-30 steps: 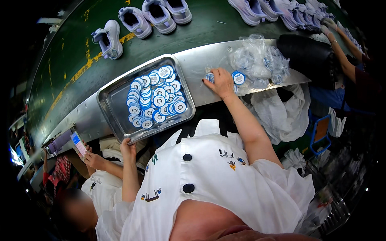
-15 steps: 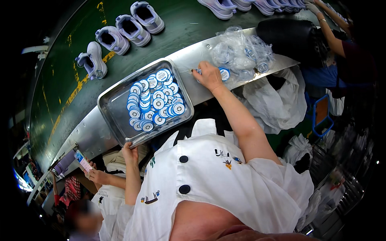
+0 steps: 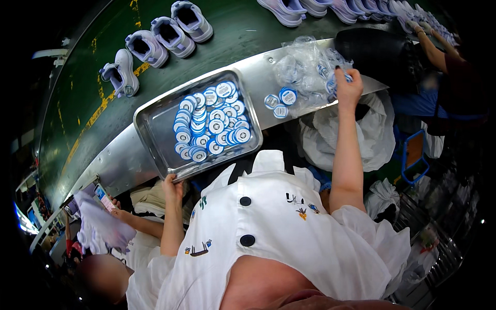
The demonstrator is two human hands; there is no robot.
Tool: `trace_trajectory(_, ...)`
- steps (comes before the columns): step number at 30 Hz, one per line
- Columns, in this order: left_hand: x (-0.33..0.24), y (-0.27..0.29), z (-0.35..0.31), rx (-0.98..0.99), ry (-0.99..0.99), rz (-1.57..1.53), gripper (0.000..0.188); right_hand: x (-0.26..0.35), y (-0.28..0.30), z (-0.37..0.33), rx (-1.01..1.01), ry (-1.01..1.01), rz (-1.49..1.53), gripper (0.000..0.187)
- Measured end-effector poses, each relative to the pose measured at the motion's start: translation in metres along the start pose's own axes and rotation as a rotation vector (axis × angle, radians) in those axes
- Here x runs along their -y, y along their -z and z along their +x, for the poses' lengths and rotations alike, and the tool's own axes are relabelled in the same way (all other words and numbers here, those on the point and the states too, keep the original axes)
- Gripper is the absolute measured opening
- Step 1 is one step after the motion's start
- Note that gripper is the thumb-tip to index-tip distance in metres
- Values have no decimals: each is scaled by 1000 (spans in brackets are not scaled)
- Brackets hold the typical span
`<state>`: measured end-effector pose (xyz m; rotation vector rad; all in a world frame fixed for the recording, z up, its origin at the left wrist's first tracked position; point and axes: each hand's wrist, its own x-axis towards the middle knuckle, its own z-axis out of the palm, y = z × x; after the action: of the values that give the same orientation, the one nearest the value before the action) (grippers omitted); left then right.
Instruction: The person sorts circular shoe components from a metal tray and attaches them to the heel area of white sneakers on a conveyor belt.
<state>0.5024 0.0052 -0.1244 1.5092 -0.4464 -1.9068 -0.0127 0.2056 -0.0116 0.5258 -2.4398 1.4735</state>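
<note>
My left hand (image 3: pixel 173 188) is closed on the near rim of a steel tray (image 3: pixel 150 150), thumb over the edge. Many round blue-and-white discs (image 3: pixel 216 126) lie overlapping inside, mostly in the tray's right part. At the right, my right hand (image 3: pixel 349 87) has its fingers bent and pinched at the edge of a heap of clear plastic bags (image 3: pixel 297 67). Blue-and-white discs (image 3: pixel 331 85) show at its fingertips; whether plastic still wraps them I cannot tell. Between tray and heap, a few loose discs (image 3: pixel 280 111) rest on the metal ledge.
Pale lilac sneakers (image 3: pixel 147 48) stand on the green conveyor belt (image 3: pixel 232 31) beyond the ledge. A black padded object (image 3: pixel 369 49) lies right of the heap. Below hangs a white plastic sack (image 3: pixel 330 139). A person at left holds a phone (image 3: pixel 105 199); another works at far right.
My right hand has moved right, from beside the tray to the far side of the bag heap. More loose discs now show on the ledge. My left hand stays on the tray rim.
</note>
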Motion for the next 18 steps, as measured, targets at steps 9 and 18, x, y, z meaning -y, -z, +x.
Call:
trace_trajectory(9, 19, -79, -23, 35, 13, -27, 19, -41, 18, 14, 48, -88, -209, 33)
trace_trajectory(18, 23, -42, -31, -20, -33, 8, 14, -38, -14, 17, 552, -89, -663, 86)
